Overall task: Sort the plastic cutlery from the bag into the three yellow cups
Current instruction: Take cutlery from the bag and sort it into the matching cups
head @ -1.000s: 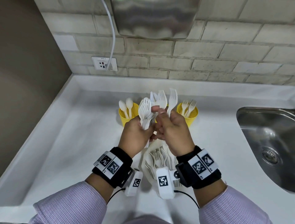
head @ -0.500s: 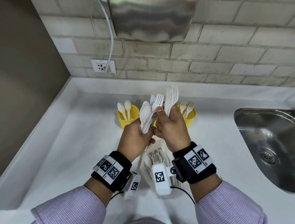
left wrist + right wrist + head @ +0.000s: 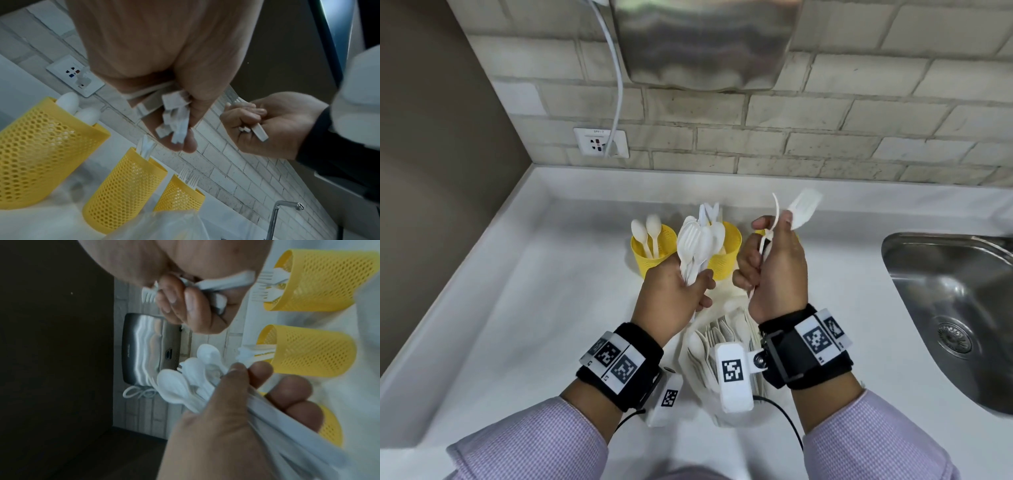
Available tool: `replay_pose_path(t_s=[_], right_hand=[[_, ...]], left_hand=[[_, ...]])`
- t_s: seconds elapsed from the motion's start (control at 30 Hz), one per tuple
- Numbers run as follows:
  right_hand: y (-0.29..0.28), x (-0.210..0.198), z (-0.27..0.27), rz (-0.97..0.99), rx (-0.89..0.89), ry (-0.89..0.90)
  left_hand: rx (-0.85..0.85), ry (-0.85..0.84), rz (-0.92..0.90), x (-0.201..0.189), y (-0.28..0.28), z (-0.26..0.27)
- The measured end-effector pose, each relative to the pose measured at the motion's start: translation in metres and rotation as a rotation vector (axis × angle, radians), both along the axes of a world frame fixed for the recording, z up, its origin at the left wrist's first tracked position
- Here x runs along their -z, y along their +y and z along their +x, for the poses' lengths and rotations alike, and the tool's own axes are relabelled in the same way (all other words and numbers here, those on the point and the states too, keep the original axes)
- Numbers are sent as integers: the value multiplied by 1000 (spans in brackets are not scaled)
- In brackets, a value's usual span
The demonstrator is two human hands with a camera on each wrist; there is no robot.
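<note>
Left hand [image 3: 674, 291] grips a mixed bundle of white plastic cutlery [image 3: 697, 241] by the handles, spoon bowls and fork tines fanned upward in front of the middle yellow cup [image 3: 726, 262]. Right hand [image 3: 777, 274] is curled round the handles of white forks [image 3: 803, 207], their heads blurred above the fingers; the exact count cannot be told. The hands are apart.

Three yellow mesh cups stand in a row on the white counter [image 3: 517, 291]: the left cup [image 3: 650, 255] holds two spoons [image 3: 645, 233], the middle cup holds knives [image 3: 146, 147], the right cup [image 3: 180, 194] holds forks. The clear plastic bag [image 3: 722, 335], with cutlery inside, lies on the counter below the hands. A steel sink [image 3: 955, 308] sits at right.
</note>
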State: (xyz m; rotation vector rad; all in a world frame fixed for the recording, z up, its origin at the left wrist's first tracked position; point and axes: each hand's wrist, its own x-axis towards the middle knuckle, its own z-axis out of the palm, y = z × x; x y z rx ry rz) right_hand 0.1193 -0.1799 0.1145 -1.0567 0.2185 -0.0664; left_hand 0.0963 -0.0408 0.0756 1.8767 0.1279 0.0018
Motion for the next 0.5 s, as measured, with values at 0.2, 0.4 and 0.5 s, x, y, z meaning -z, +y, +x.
replay_pose_path(t_s=[0.2, 0.4, 0.5], right_hand=[[22, 14, -23, -394, -122, -216], [30, 24, -26, -440, -89, -310], [27, 17, -24, -288, -112, -282]], left_hand=[[-50, -240, 413, 5, 3, 3], [-118, -332, 535, -8, 3, 0], [-141, -332, 587, -8, 5, 1]])
